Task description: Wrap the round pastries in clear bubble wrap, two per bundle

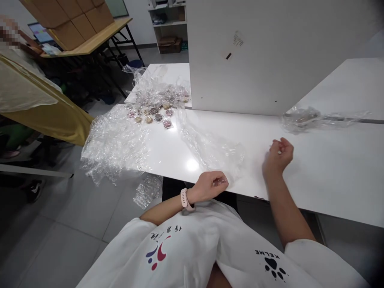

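At the table's front edge my left hand (210,185), with a pink band on its wrist, is closed around the end of a clear plastic wrapping (222,150). This thin film stretches away over the white table toward the back left. My right hand (280,154) is raised above the table to the right, fingers curled together; whatever may be between them is too small or hidden to name. Beyond it lies a crumpled clear plastic bundle (303,118). Several small round items in clear packets (157,117) lie at the far left.
A large heap of clear plastic wrap (117,140) hangs over the table's left end. A white upright panel (255,60) stands along the back. Another person's yellow and white clothing (69,120) is at left, near a wooden table (93,46) with cardboard boxes (75,28).
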{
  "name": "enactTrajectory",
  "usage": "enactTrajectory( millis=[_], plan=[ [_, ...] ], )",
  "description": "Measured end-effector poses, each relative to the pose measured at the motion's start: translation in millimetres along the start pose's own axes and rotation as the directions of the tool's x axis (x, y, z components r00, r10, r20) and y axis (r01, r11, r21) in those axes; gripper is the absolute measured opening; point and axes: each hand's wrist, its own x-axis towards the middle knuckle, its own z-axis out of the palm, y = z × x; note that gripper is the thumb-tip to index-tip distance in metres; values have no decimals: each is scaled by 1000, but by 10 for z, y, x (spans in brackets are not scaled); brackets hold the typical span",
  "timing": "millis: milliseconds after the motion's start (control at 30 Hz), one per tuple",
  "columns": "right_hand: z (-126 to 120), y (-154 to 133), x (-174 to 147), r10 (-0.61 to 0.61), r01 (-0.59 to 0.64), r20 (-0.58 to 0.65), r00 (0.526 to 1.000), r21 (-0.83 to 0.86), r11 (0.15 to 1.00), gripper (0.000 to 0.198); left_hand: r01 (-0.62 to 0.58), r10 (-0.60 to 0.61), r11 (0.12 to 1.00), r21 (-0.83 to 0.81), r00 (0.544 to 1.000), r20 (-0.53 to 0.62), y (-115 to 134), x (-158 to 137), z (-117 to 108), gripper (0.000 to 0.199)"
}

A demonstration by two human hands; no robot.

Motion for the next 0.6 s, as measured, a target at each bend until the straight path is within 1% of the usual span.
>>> enactTrajectory(
  millis=[33, 100, 167, 233, 267, 300, 333, 367, 400, 433, 467, 500, 533, 567, 600],
  plan=[
    [-9, -87, -152, 27, -29, 37, 999, 42, 999, 41, -20, 21, 999, -38, 999, 37, 27, -7, 28, 17],
    [-79, -285, -379, 90, -107, 133, 987, 128, 986, 44, -114, 118, 992, -56, 990, 72, 113, -14, -6, 15],
    [-202, -498, -486, 130, -182, 239, 962, 212, 960, 47, -223, 226, 971, -88, 974, 27, 256, -14, -158, 13],
    [-324, -683, -498, 123, -207, 317, 940, 245, 947, 51, -300, 294, 935, -190, 954, -62, 456, 5, -426, 12],
    [-363, -750, -491, 111, -202, 360, 926, 226, 953, 52, -325, 311, 912, -251, 946, -96, 571, 26, -594, 13],
    [-379, -796, -490, 108, -204, 416, 903, 194, 960, 54, -329, 313, 893, -308, 944, -101, 690, 58, -777, 13],
    [-369, -820, -503, 118, -217, 477, 871, 158, 963, 57, -324, 320, 878, -353, 945, -70, 809, 101, -964, 13],
    [-332, -825, -536, 133, -230, 540, 831, 116, 966, 62, -306, 318, 881, -361, 948, -27, 921, 157, -1149, 14],
    [-271, -818, -588, 146, -231, 603, 784, 65, 971, 70, -263, 283, 908, -325, 959, 14, 1025, 226, -1326, 15],
    [-193, -807, -655, 157, -216, 664, 731, 8, 976, 79, -228, 248, 938, -261, 968, 45, 1117, 307, -1489, 17],
    [-104, -803, -725, 165, -190, 729, 664, -49, 981, 85, -191, 208, 965, -179, 974, 86, 1197, 399, -1639, 17],
    [-13, -815, -784, 176, -158, 796, 579, -102, 982, 85, -159, 169, 984, -81, 976, 135, 1267, 499, -1777, 18],
    [72, -851, -817, 197, -134, 855, 479, -150, 980, 81, -133, 125, 991, 30, 974, 190, 1328, 600, -1903, 20],
    [143, -916, -812, 219, -128, 892, 395, -183, 975, 73, -117, 78, 981, 156, 969, 234, 1387, 694, -2019, 22],
    [194, -1008, -763, 233, -147, 903, 362, -191, 970, 64, -109, 37, 950, 293, 970, 240, 1449, 770, -2125, 24]
  ],
)
